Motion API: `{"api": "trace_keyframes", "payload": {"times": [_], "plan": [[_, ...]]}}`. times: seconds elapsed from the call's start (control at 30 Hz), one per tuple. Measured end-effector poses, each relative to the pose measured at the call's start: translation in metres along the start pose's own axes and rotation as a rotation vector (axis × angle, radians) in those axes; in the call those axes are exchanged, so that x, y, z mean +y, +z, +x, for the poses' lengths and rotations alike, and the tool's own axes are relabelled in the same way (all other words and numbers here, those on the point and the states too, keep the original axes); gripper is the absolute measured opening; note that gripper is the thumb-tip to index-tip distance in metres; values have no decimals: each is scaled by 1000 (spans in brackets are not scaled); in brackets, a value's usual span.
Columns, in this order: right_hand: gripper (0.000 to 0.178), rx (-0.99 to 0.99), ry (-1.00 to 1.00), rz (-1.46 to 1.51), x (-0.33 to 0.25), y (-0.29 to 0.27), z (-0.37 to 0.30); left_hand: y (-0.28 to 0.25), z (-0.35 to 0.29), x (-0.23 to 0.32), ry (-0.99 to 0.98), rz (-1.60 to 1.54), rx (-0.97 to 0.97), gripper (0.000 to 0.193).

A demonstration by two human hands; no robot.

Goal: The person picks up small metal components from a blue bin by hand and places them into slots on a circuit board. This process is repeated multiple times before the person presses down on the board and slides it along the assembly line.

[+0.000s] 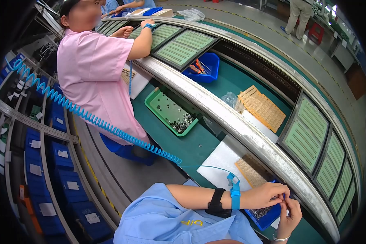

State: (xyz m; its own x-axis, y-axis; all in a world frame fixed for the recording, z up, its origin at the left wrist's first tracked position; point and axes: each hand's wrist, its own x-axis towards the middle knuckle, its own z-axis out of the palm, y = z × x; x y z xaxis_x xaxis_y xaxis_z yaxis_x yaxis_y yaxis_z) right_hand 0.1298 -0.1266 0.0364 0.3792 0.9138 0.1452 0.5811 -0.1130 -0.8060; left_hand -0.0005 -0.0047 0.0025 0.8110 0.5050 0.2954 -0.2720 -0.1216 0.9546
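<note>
My left hand (270, 196) and my right hand (289, 217) meet at the fingertips over the right end of the bench. Their fingers are pinched around something tiny and dark that I cannot make out. On my left wrist are a black band (216, 202) and a light-blue wrist strap (235, 194), its coiled blue cord (105, 124) stretching up to the left. Just below the hands sits a blue tray (268, 223) holding many small metal parts, partly covered by my left forearm. Beyond my left wrist a tan perforated board (248, 168) lies on a white foam sheet (217, 160).
A metal rail (232, 110) runs along the bench, with framed green panels (307, 132) on the line behind. A green tray (171, 114) of small parts, a blue bin (205, 67) of tools and an orange-tan board (262, 107) stand nearby. A co-worker in pink (93, 73) works at left.
</note>
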Motion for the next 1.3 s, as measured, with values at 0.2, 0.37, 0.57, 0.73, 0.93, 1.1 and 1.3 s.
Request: {"api": "trace_keyframes", "payload": {"times": [0.2, 0.37, 0.57, 0.73, 0.93, 1.1, 1.3], "plan": [[26, 31, -203, -289, -9, 6, 2, 0, 0, 1, -58, -77, 41, 29], [33, 143, -224, -402, -12, 11, -2, 0, 1, 2, -130, -199, 8, 31], [29, 200, -324, -359, -16, 14, 10, 0, 2, 5, -281, -465, 8, 35], [18, 116, -233, -176, -31, -6, 44, -10, 6, -1, -68, 72, -55, 26], [7, 14, -204, -248, -19, -44, 151, 3, 1, -2, 5, 349, -148, 21], [13, -105, -169, -141, 8, -34, 248, 13, 0, -7, 117, 326, -91, 20], [15, -163, -177, -352, 17, -11, 291, 5, -2, -6, 97, 387, -162, 18]]}}
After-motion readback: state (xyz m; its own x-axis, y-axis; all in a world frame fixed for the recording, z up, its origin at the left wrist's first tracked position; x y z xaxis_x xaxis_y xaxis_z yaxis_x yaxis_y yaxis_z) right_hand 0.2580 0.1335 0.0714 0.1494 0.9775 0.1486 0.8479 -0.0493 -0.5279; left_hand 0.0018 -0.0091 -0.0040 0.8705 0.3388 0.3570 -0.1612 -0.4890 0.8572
